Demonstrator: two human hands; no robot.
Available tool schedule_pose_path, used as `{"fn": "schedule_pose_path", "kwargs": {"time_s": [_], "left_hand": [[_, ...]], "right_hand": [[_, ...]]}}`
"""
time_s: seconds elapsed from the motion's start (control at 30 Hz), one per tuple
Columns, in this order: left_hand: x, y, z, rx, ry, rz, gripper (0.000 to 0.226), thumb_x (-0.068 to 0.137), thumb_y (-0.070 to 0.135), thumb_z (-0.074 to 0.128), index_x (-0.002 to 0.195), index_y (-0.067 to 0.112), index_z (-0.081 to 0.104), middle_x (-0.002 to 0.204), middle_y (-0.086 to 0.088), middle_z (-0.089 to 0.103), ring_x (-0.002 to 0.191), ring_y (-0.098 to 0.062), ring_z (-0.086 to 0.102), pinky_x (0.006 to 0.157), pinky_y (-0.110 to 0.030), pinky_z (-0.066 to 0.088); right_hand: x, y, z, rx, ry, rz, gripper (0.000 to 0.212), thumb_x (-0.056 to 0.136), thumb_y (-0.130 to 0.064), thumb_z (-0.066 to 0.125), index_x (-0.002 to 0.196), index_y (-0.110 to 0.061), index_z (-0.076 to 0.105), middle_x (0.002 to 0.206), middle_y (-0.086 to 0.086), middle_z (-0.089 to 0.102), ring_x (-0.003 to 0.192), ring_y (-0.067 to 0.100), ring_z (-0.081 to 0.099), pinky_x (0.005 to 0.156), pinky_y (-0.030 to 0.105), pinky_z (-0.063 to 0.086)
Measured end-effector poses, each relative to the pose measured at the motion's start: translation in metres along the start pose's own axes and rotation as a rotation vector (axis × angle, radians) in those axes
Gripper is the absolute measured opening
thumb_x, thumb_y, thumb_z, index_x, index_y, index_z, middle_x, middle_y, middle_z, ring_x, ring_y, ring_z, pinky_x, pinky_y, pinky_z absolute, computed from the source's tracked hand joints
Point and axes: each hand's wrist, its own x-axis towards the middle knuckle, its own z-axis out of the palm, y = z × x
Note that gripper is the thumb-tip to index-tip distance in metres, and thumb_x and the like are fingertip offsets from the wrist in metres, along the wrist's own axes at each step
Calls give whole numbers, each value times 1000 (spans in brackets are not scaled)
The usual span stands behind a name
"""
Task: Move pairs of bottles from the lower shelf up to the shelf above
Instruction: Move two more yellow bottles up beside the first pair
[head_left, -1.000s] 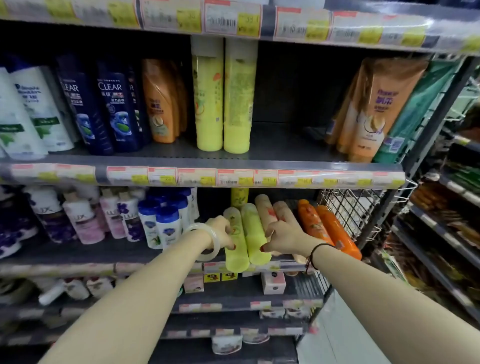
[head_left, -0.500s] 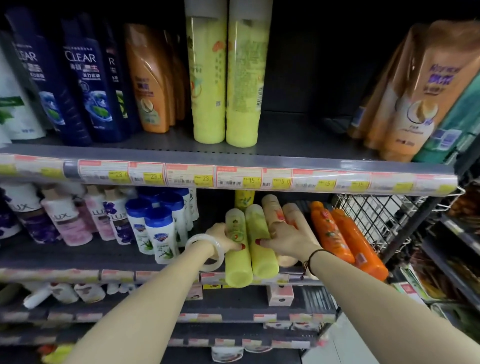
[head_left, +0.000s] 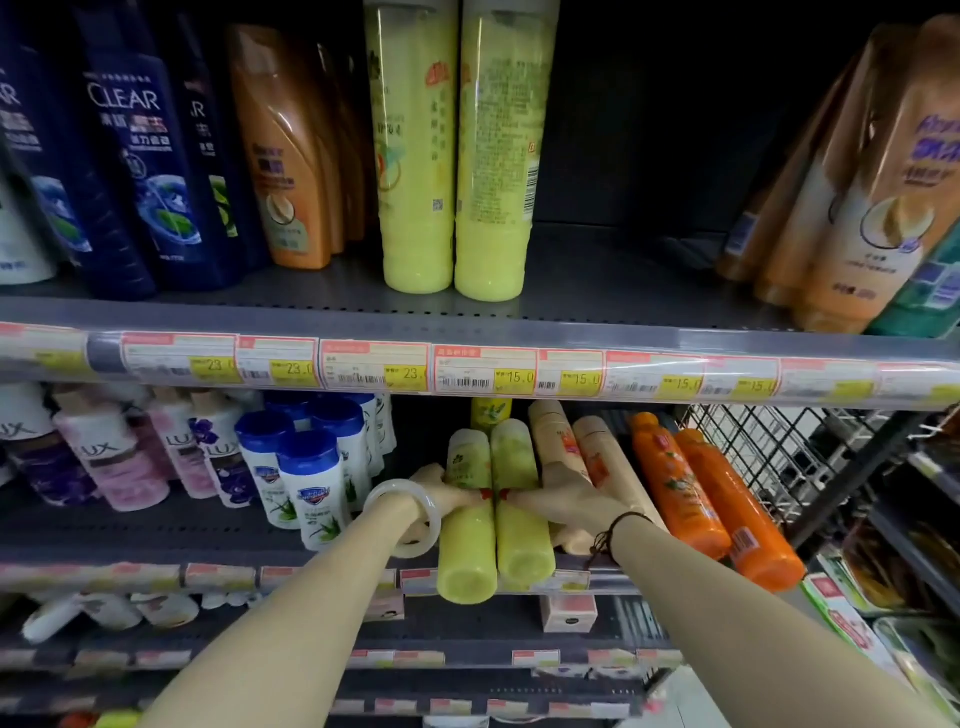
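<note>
Two yellow-green bottles lie side by side on the lower shelf (head_left: 130, 540), their bases sticking out over its front edge. My left hand (head_left: 441, 496) is wrapped around the left yellow bottle (head_left: 465, 551). My right hand (head_left: 558, 501) is wrapped around the right yellow bottle (head_left: 522, 545). The fingertips of both hands meet over the seam between the bottles. On the upper shelf (head_left: 597, 280) two more yellow bottles (head_left: 452, 156) stand upright side by side.
Beige bottles (head_left: 592, 452) and orange bottles (head_left: 696, 499) lie to the right of my right hand. White blue-capped bottles (head_left: 306, 478) stand to the left. Above, brown bottles (head_left: 291, 156) and orange pouches (head_left: 852, 208) flank a dark gap right of the upright pair. A wire basket (head_left: 779, 457) hangs at far right.
The view has come closer to the shelves. Both hands have closed further over the two lying yellow bottles, with fingertips now meeting; the bottles still lie on the lower shelf.
</note>
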Motion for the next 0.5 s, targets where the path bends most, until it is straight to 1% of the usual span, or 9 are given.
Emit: {"fn": "schedule_pose_path", "kwargs": {"time_s": [0.03, 0.07, 0.13, 0.17, 0.23, 0.3, 0.37, 0.43, 0.5], "left_hand": [[2, -1, -1, -66, -10, -22, 79, 70, 38, 78, 134, 13, 38, 124, -12, 54, 110, -32, 58, 95, -49, 49], [3, -2, -2, -127, -24, -38, 80, 70, 35, 79, 136, 14, 38, 125, -14, 54, 107, -31, 58, 92, -48, 51], [2, -1, -3, -201, -44, -46, 74, 77, 28, 75, 138, 13, 36, 126, -15, 54, 96, -28, 59, 78, -44, 52], [2, -1, -3, -206, -44, -46, 70, 80, 27, 72, 138, 12, 36, 124, -14, 54, 90, -26, 59, 73, -42, 51], [4, -1, -4, -187, -33, -40, 63, 83, 27, 69, 135, 9, 40, 114, -13, 55, 80, -22, 57, 69, -41, 50], [2, -1, -6, -187, -25, -41, 59, 82, 26, 71, 131, 8, 43, 112, -12, 56, 80, -23, 59, 71, -44, 52], [-2, -1, -8, -183, -32, -44, 61, 78, 24, 75, 128, 7, 45, 116, -14, 59, 85, -25, 62, 72, -44, 56], [-9, 3, -11, -178, -49, -33, 62, 73, 18, 79, 126, 7, 47, 118, -16, 61, 88, -25, 64, 65, -43, 58], [-14, 7, -14, -169, -71, -10, 58, 70, 12, 80, 121, 6, 51, 112, -14, 64, 88, -23, 66, 63, -42, 58]], "right_hand": [[1, 0, 1, 23, 2, 13, 35, 85, -37, 64, 109, -16, 51, 107, 8, 60, 95, 23, 61, 76, 38, 60], [1, 0, 1, 26, 6, 20, 33, 85, -39, 64, 106, -17, 49, 104, 7, 60, 94, 23, 61, 76, 37, 60], [0, -1, 4, 28, 17, 33, 34, 86, -42, 62, 105, -17, 49, 100, 6, 58, 91, 24, 60, 72, 36, 59], [1, -1, 5, 42, 20, 39, 35, 86, -41, 63, 105, -16, 49, 99, 6, 57, 91, 24, 60, 72, 36, 58], [2, -1, 7, 110, 28, 58, 35, 84, -38, 66, 103, -16, 47, 100, 7, 58, 100, 28, 63, 76, 40, 59], [1, -1, 7, 186, 29, 80, 38, 81, -34, 70, 105, -14, 48, 102, 9, 60, 104, 30, 65, 79, 43, 59], [-1, 1, 8, 258, 29, 95, 39, 81, -31, 72, 105, -13, 48, 102, 10, 60, 105, 31, 64, 80, 45, 58], [-4, 4, 7, 351, 12, 97, 35, 82, -25, 73, 101, -13, 45, 97, 8, 61, 107, 32, 63, 85, 50, 56], [-7, 8, 5, 435, -13, 90, 34, 82, -18, 73, 101, -13, 46, 92, 6, 61, 104, 31, 62, 88, 51, 54]]}}
